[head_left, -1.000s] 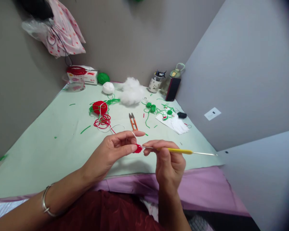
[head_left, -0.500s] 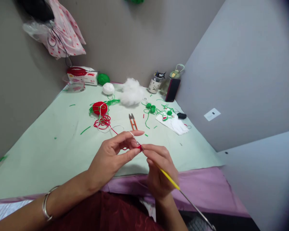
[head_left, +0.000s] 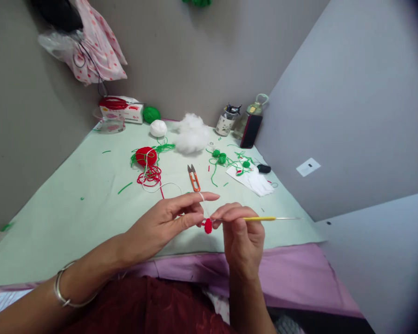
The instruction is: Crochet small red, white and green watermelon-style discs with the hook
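My left hand (head_left: 174, 215) pinches thumb against fingers at the edge of a small red crochet piece (head_left: 208, 226). Its index finger is stretched out, with white yarn (head_left: 202, 197) looped over it and running down to the piece. In my right hand (head_left: 244, 232) is a crochet hook (head_left: 261, 218) with a yellow handle, lying nearly level. The hook's working tip meets the red piece between both hands; the exact stitch is too small to make out. Just beyond my left index finger lie orange thread snips (head_left: 194, 178).
Behind my left hand sit a red yarn ball (head_left: 146, 157), a white yarn ball (head_left: 158, 128) and a green one (head_left: 151, 114). White stuffing (head_left: 192, 134) is at the back. Small green crochet balls (head_left: 222, 158) and white tissue (head_left: 252, 180) lie right, near a phone (head_left: 251, 131).
My right hand has turned, swinging the hook from a steep slant to nearly level. The red piece now hangs more in sight, and my left hand has shifted slightly right.
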Action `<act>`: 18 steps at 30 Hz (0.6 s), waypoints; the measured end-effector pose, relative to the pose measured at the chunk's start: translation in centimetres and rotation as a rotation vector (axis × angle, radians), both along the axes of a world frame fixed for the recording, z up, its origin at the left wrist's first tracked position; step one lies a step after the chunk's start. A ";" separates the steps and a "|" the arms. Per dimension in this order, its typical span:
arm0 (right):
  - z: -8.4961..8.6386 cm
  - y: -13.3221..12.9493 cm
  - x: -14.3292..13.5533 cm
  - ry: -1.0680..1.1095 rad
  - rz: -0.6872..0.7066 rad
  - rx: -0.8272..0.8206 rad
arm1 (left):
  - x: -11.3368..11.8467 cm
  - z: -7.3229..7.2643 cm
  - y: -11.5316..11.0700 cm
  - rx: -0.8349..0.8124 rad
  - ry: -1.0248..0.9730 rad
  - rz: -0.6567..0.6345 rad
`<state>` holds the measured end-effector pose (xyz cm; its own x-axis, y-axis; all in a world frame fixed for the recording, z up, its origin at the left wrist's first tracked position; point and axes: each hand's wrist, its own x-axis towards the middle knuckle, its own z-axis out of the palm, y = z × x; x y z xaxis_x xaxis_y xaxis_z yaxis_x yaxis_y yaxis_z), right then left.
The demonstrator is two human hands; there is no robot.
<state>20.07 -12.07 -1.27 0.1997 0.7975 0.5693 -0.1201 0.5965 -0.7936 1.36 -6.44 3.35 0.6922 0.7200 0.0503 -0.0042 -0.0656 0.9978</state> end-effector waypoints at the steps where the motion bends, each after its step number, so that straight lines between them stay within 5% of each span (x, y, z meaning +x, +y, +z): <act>1: 0.0 -0.1 0.1 -0.018 0.006 0.005 | 0.0 0.0 0.1 0.016 -0.005 0.018; 8: 0.3 -1.1 0.3 -0.463 -0.242 0.162 | 0.3 -0.7 -0.5 0.263 -0.046 0.234; 13: -0.3 -1.3 -0.3 -0.550 -0.397 0.268 | 1.1 -1.5 -1.0 0.417 -0.104 0.356; 15: -0.9 -1.3 -0.5 -0.609 -0.480 0.285 | 1.5 -1.7 -1.2 0.333 -0.132 0.385; 18: -1.8 -1.2 -0.7 -0.754 -0.657 0.382 | 1.9 -1.7 -1.5 -0.044 -0.213 0.293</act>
<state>19.38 -13.31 -3.08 0.0176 0.4048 0.9142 0.7588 0.5901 -0.2759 3.21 -7.93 1.61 0.4333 0.8910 0.1355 -0.1999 -0.0516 0.9785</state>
